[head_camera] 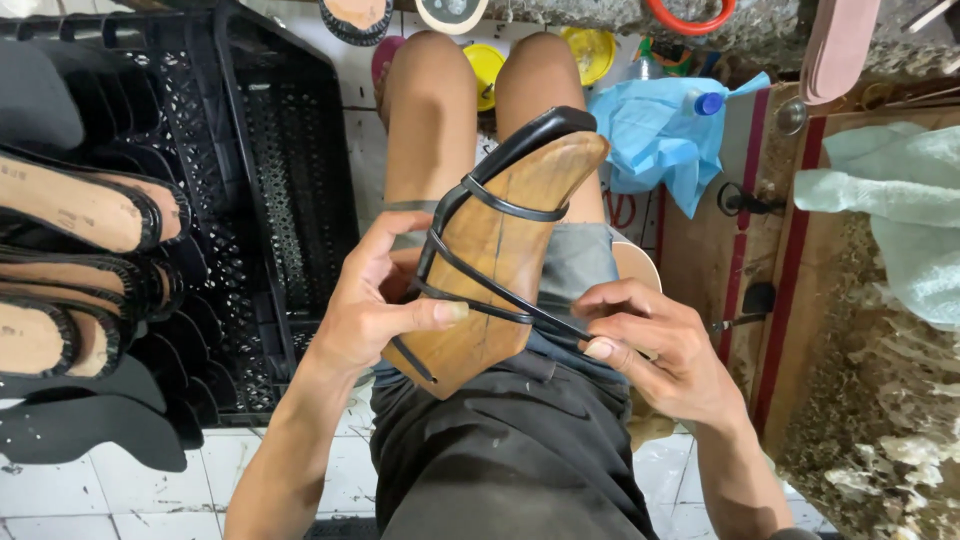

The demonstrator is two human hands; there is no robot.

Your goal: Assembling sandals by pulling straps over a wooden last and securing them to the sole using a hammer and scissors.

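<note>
Meanwhile, left hand grips wooden last, right fingers pinch strap, crate alongside.

Can't see the underside of the wooden shoe last, and the left hand covers its near edge where the black straps run under. Strap ends vanish inside the right hand. Black crate and the stacked soles get chopped by the left edge. Stuff along the top is cropped too.
</note>
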